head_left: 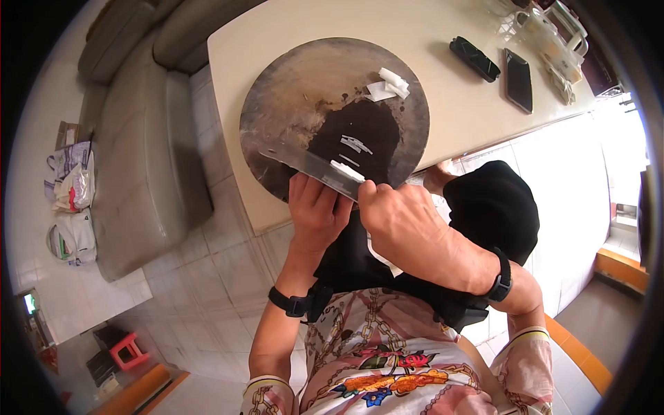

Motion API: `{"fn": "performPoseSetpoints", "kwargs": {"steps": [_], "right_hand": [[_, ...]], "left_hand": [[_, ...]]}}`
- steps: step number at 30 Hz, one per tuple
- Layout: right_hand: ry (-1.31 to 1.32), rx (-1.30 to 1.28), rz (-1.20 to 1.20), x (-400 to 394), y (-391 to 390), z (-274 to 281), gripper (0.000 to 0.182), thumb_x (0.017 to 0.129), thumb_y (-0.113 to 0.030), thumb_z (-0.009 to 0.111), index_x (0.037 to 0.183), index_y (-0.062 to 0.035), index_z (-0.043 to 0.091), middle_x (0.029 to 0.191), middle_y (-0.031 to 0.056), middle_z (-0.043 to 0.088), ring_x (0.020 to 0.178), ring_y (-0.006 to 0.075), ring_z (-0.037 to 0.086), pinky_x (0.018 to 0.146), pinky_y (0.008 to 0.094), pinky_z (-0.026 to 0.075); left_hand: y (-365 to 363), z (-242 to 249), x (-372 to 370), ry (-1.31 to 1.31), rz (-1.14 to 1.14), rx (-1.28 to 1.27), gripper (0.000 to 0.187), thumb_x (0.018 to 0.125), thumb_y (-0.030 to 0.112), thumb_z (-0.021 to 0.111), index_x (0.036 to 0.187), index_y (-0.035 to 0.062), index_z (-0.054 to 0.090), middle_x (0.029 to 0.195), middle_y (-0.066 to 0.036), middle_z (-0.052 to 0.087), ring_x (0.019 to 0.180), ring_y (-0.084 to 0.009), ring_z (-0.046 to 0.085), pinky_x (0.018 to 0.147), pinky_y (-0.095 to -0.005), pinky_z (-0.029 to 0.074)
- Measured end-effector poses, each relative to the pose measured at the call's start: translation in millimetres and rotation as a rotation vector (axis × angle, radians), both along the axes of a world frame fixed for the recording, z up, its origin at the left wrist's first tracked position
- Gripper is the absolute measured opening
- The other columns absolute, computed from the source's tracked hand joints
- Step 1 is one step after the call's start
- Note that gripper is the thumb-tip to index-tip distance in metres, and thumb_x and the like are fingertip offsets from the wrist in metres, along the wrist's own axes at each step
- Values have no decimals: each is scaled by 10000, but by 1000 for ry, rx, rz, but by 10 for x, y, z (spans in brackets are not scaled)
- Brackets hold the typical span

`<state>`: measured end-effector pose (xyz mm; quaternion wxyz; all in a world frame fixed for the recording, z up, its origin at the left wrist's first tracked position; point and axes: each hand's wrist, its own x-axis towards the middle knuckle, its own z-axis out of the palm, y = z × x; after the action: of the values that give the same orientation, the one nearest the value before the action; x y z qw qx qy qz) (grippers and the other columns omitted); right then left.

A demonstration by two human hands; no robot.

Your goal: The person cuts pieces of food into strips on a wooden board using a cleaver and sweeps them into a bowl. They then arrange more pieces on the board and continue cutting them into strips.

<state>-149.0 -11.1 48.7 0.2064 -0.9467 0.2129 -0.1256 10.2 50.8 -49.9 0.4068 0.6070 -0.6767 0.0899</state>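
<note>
A wide-bladed kitchen knife (311, 166) lies slantwise over the near part of a round, dark-stained chopping board (283, 90). Its handle is hidden inside my right hand (404, 218), which is closed around it. My left hand (315, 207) is beside the blade on the near side, fingers curled down. Whatever those fingers press or hold is covered by the hand and the blade. A white piece (347, 171) sits against the far side of the blade. Thin white slivers (356, 144) lie on the wet dark patch just beyond.
Larger white chunks (389, 85) rest at the board's far right. On the cream table (443, 124) are a dark glasses case-like object (474, 59), a black phone (518, 80) and a clear plastic jug (546, 34). A grey sofa (145, 145) stands to the left.
</note>
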Motion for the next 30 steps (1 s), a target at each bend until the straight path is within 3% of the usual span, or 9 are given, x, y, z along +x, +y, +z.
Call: {"fn": "performPoseSetpoints", "kwargs": {"steps": [11,16,18,22,26,30], "right_hand": [[-35,10,-59,158,-111,-154,117,688,30,559,771,48,479,573,175,562,521,354,595,474,415,466],[39,-28,-91,43,63,-93,101,648,29,568,702,34,483,556,198,557,533,359,610,477,420,483],[99,-59,-97,28,136,-109,122,695,37,549,776,24,458,603,172,550,540,351,592,484,412,464],[121,-52,-103,75,119,-22,109,642,26,569,726,52,507,551,202,568,532,373,611,482,425,485],[61,-98,-93,239,25,-172,103,667,6,562,737,68,519,562,205,571,544,380,608,499,432,487],[48,-104,-146,174,-1,-222,87,726,1,547,781,18,482,542,192,539,544,397,584,497,480,451]], "left_hand": [[-18,67,10,28,-38,-39,192,684,16,697,871,11,653,917,-95,611,837,-300,577,741,-398,459],[21,27,28,51,-51,-41,166,667,2,682,822,11,624,896,-94,594,861,-304,580,767,-411,467],[31,10,24,64,-50,-48,168,665,4,679,823,11,622,892,-96,590,865,-307,581,769,-415,467],[21,-20,35,79,-53,-69,176,670,17,675,837,9,620,907,-105,586,883,-313,580,770,-422,465],[63,27,11,93,-44,-59,185,683,18,671,861,6,621,934,-108,585,917,-306,573,795,-425,454],[95,76,2,91,-28,-52,182,709,35,660,886,4,625,960,-105,586,962,-293,561,840,-424,431]]}}
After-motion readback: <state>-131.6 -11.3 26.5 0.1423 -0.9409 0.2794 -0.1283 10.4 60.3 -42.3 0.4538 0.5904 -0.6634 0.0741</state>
